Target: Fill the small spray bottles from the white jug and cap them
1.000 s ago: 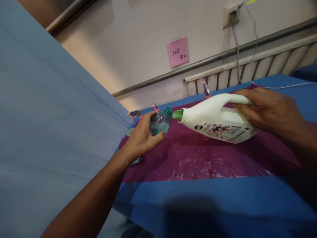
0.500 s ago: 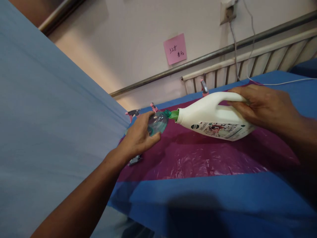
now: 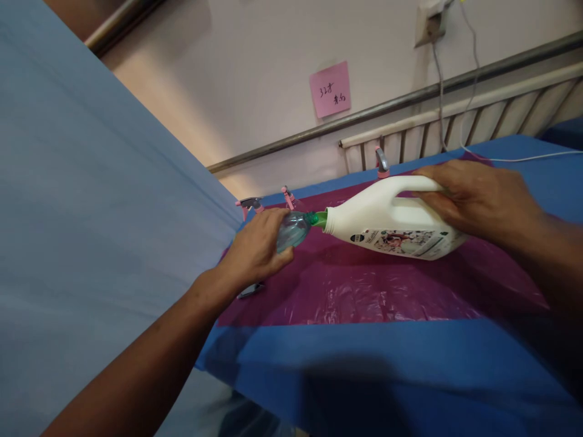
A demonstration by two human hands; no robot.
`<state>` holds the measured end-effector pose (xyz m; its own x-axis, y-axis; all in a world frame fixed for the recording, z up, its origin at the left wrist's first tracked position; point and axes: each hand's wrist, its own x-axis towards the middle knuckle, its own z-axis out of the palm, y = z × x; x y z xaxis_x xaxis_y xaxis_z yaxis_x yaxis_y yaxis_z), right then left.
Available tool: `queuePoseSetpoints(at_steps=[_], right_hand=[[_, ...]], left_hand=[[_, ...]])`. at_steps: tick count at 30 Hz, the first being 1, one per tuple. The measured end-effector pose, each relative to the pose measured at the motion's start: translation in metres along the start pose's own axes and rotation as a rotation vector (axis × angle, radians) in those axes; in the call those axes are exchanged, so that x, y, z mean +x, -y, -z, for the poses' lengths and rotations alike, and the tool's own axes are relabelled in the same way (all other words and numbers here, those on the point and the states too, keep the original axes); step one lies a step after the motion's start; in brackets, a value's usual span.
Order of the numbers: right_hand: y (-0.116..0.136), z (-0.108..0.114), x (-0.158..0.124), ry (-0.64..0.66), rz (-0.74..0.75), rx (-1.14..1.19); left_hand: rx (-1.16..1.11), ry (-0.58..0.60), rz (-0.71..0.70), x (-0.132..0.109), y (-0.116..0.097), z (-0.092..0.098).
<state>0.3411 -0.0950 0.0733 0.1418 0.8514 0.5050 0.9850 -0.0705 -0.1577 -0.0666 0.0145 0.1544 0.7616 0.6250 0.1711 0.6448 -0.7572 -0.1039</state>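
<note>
The blue-covered table (image 3: 387,364) carries a purple plastic sheet (image 3: 364,291). Above the sheet, the white jug (image 3: 387,218) lies almost level, held by its handle in the right hand (image 3: 473,197), fingers (image 3: 432,203) wrapped tight around it. The left hand (image 3: 255,249) grips the small clear bottle (image 3: 294,229), tilted over the sheet's left end, fingers curled about its body. A second ago the jug's green spout (image 3: 321,218) stood apart from the bottle's mouth; now the two meet.
</note>
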Motion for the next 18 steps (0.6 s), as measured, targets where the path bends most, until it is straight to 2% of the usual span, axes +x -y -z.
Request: queuePoseSetpoints(at_steps=[7, 18], right_hand=[[0.010, 0.006, 0.003, 0.057, -0.024, -0.047], [0.010, 0.005, 0.005, 0.046, 0.004, -0.044]], left_hand=[[0.158, 0.005, -0.080, -0.002, 0.003, 0.001], [0.278, 0.075, -0.080, 0.000, -0.005, 0.011]])
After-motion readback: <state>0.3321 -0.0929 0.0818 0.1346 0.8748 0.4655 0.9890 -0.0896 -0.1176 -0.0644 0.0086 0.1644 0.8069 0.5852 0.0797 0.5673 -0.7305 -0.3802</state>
